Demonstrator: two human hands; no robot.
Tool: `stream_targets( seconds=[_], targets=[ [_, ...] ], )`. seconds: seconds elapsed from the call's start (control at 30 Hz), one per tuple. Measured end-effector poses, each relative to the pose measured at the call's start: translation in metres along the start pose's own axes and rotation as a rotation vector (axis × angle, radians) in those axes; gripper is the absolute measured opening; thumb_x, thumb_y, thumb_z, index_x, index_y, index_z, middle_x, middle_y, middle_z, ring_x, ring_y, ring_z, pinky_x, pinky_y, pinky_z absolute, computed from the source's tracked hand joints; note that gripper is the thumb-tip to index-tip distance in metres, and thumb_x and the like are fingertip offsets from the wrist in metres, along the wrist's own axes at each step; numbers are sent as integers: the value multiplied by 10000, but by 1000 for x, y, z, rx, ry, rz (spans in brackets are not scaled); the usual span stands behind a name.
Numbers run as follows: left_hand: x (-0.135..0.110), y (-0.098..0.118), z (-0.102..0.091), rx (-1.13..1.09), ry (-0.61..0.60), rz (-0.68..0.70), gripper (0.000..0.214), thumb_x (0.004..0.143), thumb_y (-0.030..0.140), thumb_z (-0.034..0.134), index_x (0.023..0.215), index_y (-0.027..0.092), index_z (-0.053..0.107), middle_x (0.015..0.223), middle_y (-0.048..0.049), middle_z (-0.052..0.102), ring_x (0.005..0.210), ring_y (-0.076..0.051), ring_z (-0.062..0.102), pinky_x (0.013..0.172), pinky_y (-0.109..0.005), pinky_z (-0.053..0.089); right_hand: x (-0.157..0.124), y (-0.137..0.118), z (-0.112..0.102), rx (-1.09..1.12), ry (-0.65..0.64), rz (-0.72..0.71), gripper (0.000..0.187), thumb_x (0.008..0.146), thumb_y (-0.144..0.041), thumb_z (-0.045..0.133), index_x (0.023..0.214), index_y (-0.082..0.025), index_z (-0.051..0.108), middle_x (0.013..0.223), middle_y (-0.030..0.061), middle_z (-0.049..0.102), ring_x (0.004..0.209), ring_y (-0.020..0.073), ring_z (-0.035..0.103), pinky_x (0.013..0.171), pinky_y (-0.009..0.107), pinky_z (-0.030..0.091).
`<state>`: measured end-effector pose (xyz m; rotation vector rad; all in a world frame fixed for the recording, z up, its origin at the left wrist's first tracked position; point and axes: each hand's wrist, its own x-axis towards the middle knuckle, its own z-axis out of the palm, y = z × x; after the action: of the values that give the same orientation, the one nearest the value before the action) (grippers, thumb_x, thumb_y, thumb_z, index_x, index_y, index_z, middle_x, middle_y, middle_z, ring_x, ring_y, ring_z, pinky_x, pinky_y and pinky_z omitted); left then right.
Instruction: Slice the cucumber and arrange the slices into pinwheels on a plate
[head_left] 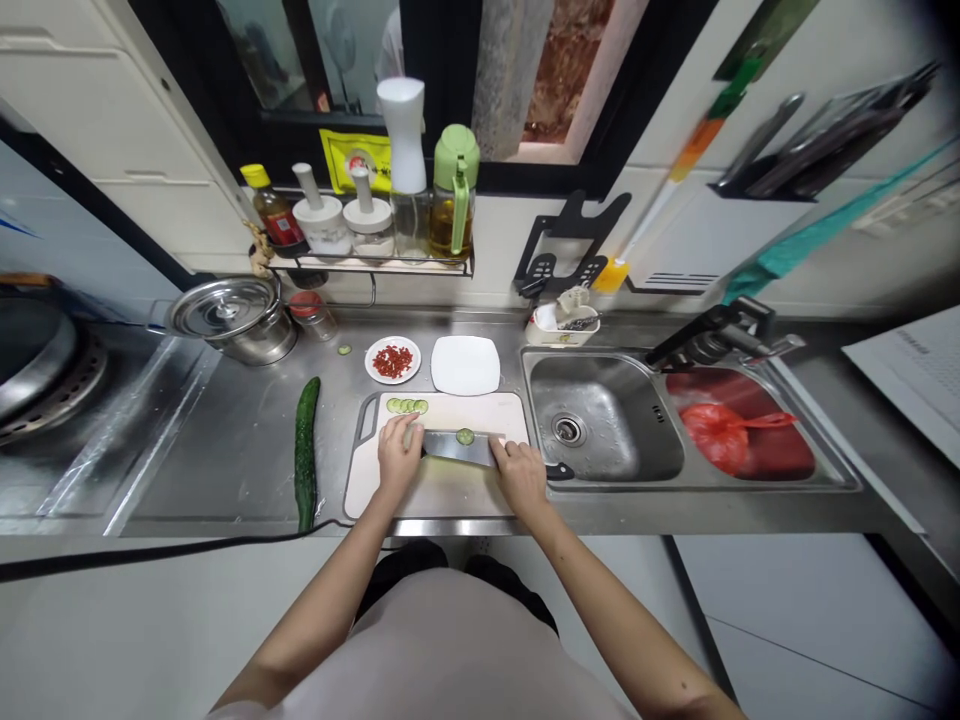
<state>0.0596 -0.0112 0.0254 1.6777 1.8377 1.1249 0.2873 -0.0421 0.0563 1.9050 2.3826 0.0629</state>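
A wide-bladed kitchen knife [450, 447] lies across the white cutting board [457, 500], its dark handle end [559, 471] pointing right. My right hand [521, 472] is closed round the knife at the handle end of the blade. One cucumber slice [465, 437] sticks to the blade. At the blade's left end is my left hand [399, 455], fingers drawn together; whatever they grip is hidden. Just beyond its fingertips, a short overlapping row of cucumber slices [406, 406] rests on the board. Left of the board lies a long green cucumber [306, 455].
Behind the board stand a plate of chopped red pieces [392, 360] and a white square plate [465, 365]. A lidded steel pot [236, 318] is at back left. The sink [611, 415] adjoins on the right, a red bag [724, 435] in its second basin. Bottles fill a shelf [375, 265].
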Motion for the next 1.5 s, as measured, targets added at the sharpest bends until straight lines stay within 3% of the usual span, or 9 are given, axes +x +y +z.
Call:
stream_targets(
  seconds=[0.13, 0.2, 0.4, 0.57, 0.73, 0.9, 1.03, 1.2, 1.5],
  targets=[
    [8, 29, 6, 126, -337, 129, 299, 897, 396, 500, 1098, 251, 667, 1135, -55, 660, 1111, -226, 554, 1016, -411, 372, -5, 4, 1, -12, 88, -39, 375, 904, -151, 491, 1269, -199, 562, 861, 79, 619, 828, 197, 498, 726, 327, 287],
    [9, 41, 11, 178, -449, 151, 287, 894, 392, 508, 1088, 261, 674, 1121, -46, 667, 1101, -224, 555, 1035, -425, 333, -8, 6, 2, -20, 115, -61, 367, 899, -159, 507, 1259, -201, 567, 838, 70, 611, 810, 194, 488, 716, 328, 283],
    [4, 55, 23, 194, -564, 134, 252, 900, 362, 493, 1005, 256, 696, 1083, -31, 681, 1064, -203, 567, 1055, -413, 286, -17, 10, 9, -47, 141, -99, 347, 889, -195, 544, 1234, -193, 580, 813, 57, 607, 786, 193, 483, 701, 330, 274],
    [2, 52, 31, 219, -572, 100, 213, 876, 341, 526, 946, 246, 703, 1034, -31, 688, 1039, -209, 578, 1064, -432, 268, -22, 14, 12, -37, 115, -111, 357, 875, -197, 561, 1231, -196, 581, 820, 52, 611, 792, 189, 491, 713, 326, 277],
    [4, 51, 36, 213, -561, 88, 120, 821, 286, 588, 836, 246, 700, 959, -42, 683, 992, -220, 593, 968, -396, 355, -22, 17, 14, -18, 48, -102, 371, 883, -195, 534, 1253, -206, 565, 843, 58, 620, 822, 190, 505, 739, 318, 291],
    [12, 48, 36, 159, -517, -35, 139, 836, 279, 555, 831, 242, 688, 865, -23, 701, 882, -195, 618, 874, -351, 396, -20, 20, 16, 1, 1, -81, 395, 865, -203, 558, 1260, -206, 548, 876, 62, 636, 848, 197, 521, 755, 314, 309],
    [27, 33, 38, 161, -449, -161, 146, 843, 311, 552, 832, 249, 684, 836, -3, 716, 817, -176, 630, 850, -331, 395, -21, 22, 19, 2, -1, -62, 386, 857, -203, 570, 1244, -198, 560, 843, 59, 634, 843, 197, 533, 753, 308, 306],
    [48, 6, 47, 250, -367, -268, 155, 849, 275, 533, 857, 248, 686, 877, -12, 722, 880, -197, 632, 877, -354, 366, -24, 25, 21, -7, 1, -38, 361, 864, -187, 564, 1224, -196, 580, 836, 56, 638, 836, 193, 545, 743, 310, 297],
    [72, -15, 51, 396, -254, -245, 191, 850, 294, 526, 860, 226, 705, 987, -84, 703, 980, -265, 577, 868, -403, 340, -26, 29, 22, 8, -45, -7, 395, 842, -214, 616, 1235, -193, 575, 860, 53, 652, 865, 198, 558, 748, 312, 301]
  ],
)
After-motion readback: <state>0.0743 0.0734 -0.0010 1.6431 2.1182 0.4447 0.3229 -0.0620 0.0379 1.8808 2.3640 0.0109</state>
